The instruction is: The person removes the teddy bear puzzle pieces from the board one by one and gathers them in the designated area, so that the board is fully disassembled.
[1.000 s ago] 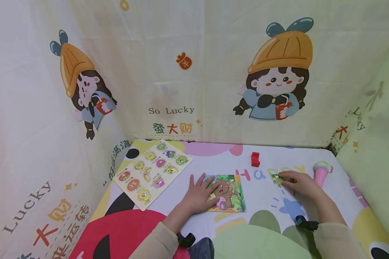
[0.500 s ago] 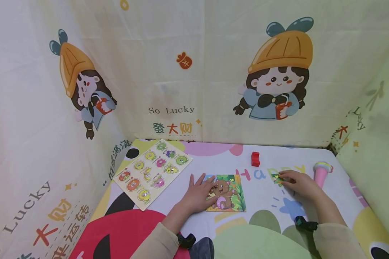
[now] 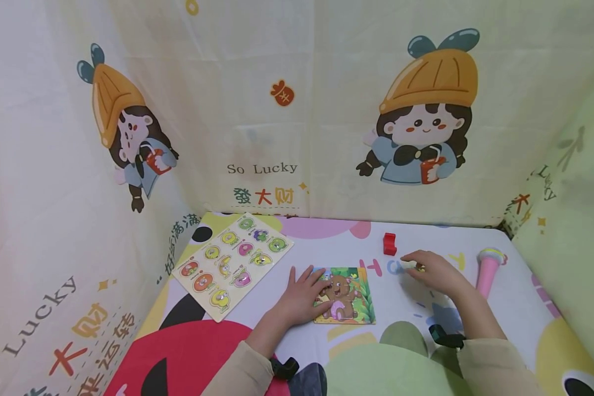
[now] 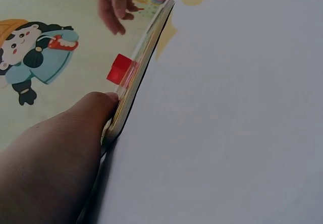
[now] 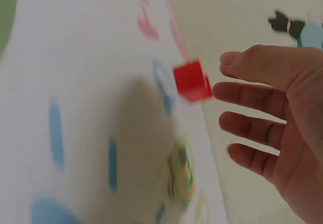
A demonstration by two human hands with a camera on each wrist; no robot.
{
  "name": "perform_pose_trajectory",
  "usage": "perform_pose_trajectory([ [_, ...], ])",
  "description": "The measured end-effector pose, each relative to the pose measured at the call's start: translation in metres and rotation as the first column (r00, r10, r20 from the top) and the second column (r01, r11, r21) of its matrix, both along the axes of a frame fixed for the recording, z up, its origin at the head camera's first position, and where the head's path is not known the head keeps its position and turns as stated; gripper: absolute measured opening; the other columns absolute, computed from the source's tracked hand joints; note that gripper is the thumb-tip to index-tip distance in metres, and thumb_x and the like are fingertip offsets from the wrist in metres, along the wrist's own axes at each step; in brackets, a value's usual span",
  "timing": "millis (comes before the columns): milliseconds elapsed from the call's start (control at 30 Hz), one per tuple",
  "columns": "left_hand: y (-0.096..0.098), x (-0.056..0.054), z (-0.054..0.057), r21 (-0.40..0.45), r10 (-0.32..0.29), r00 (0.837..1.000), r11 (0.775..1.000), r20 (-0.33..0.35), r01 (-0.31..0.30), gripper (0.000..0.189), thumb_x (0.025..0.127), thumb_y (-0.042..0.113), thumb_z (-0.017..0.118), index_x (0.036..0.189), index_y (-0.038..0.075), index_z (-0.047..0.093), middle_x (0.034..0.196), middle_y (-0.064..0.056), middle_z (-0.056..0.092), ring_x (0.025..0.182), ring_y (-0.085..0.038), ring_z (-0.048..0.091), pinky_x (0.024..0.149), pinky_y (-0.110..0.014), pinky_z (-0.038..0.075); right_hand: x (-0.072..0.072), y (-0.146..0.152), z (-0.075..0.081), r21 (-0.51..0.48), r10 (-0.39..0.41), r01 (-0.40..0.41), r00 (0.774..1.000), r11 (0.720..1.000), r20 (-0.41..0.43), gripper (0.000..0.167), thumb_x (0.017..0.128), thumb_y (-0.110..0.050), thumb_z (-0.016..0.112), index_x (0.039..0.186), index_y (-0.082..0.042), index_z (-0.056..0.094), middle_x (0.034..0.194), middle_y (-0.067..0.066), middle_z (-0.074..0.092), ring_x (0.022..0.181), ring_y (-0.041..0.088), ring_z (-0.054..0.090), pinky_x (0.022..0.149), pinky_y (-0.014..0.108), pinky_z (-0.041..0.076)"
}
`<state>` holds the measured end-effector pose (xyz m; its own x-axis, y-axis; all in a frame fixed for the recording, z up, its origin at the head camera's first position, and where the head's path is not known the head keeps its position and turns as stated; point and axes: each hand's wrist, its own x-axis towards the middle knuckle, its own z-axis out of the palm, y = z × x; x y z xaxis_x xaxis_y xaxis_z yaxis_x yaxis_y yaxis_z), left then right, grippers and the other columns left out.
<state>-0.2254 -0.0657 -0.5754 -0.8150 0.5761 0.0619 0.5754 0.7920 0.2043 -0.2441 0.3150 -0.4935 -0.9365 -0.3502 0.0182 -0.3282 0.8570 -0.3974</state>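
My left hand [image 3: 303, 297] rests with spread fingers on the left part of a square bear jigsaw puzzle [image 3: 351, 297]. In the left wrist view its thumb [image 4: 96, 105] lies along the edge of the puzzle board [image 4: 144, 67]. My right hand [image 3: 438, 272] hovers above the table to the right of the puzzle, fingers loosely extended and holding nothing. Below it, a small green and yellow puzzle piece [image 5: 181, 176] sits on the tabletop, mostly hidden by the hand in the head view. A red block [image 3: 389, 243] stands just beyond the right fingertips.
At the left lies a cream board with fruit pictures [image 3: 235, 267]. A pink toy microphone [image 3: 488, 272] lies to the right of the right hand. Printed cloth [image 3: 326, 137] hangs behind and beside the patterned tabletop [image 3: 341, 357].
My right hand has let go of the small puzzle piece and moved left, up over the table toward the red block. The left hand stays on the puzzle.
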Motion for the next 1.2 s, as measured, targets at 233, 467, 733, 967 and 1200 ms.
perform_pose_trajectory([
  [233,-0.001,0.001,0.001,0.018,-0.001,1.0,1.0,0.007,0.001,0.063,0.094,0.07,0.039,0.147,0.037,0.044,0.163,0.008,0.026,0.154,-0.026,0.016,0.117,-0.07,0.004,-0.005,-0.062,0.005,-0.027,0.046,-0.045,0.997,0.999,0.056,0.035,0.09,-0.021,0.07,0.123,-0.007,0.067,0.115,0.01,0.069,0.092,0.021,0.06,0.078,0.037,0.054],
  [467,0.0,0.002,0.003,0.011,-0.006,1.0,1.0,0.001,0.006,0.063,0.095,0.069,0.04,0.148,0.036,0.044,0.163,0.006,0.027,0.154,-0.027,0.018,0.116,-0.071,0.006,-0.009,-0.102,-0.002,-0.078,0.102,-0.096,0.992,0.992,0.079,0.03,0.09,-0.019,0.07,0.118,-0.006,0.069,0.107,0.007,0.07,0.086,0.018,0.058,0.076,0.033,0.052],
  [733,0.0,0.002,0.005,-0.005,0.001,1.0,1.0,-0.002,-0.001,0.063,0.094,0.07,0.039,0.146,0.035,0.047,0.163,0.006,0.027,0.154,-0.027,0.018,0.116,-0.071,0.007,-0.015,-0.122,-0.017,-0.085,0.13,-0.12,0.984,0.989,0.12,0.03,0.089,-0.023,0.073,0.114,-0.008,0.07,0.1,0.002,0.067,0.088,0.015,0.057,0.085,0.04,0.054],
  [967,0.0,0.003,0.006,-0.001,-0.006,1.0,1.0,-0.016,0.006,0.062,0.095,0.07,0.038,0.146,0.035,0.046,0.163,0.006,0.029,0.153,-0.028,0.02,0.116,-0.071,0.008,-0.015,-0.131,-0.027,-0.061,0.099,-0.092,0.988,0.994,0.122,0.032,0.087,-0.028,0.076,0.111,-0.009,0.07,0.098,0.002,0.063,0.086,0.015,0.056,0.086,0.043,0.052],
  [1200,0.0,0.003,0.006,-0.002,-0.001,1.0,1.0,-0.011,0.001,0.062,0.095,0.069,0.038,0.146,0.035,0.046,0.162,0.006,0.029,0.153,-0.027,0.02,0.116,-0.071,0.008,-0.011,-0.136,-0.03,-0.029,0.035,-0.031,0.991,0.999,0.129,0.031,0.087,-0.03,0.075,0.11,-0.009,0.069,0.103,0.004,0.062,0.092,0.017,0.057,0.098,0.049,0.049],
])
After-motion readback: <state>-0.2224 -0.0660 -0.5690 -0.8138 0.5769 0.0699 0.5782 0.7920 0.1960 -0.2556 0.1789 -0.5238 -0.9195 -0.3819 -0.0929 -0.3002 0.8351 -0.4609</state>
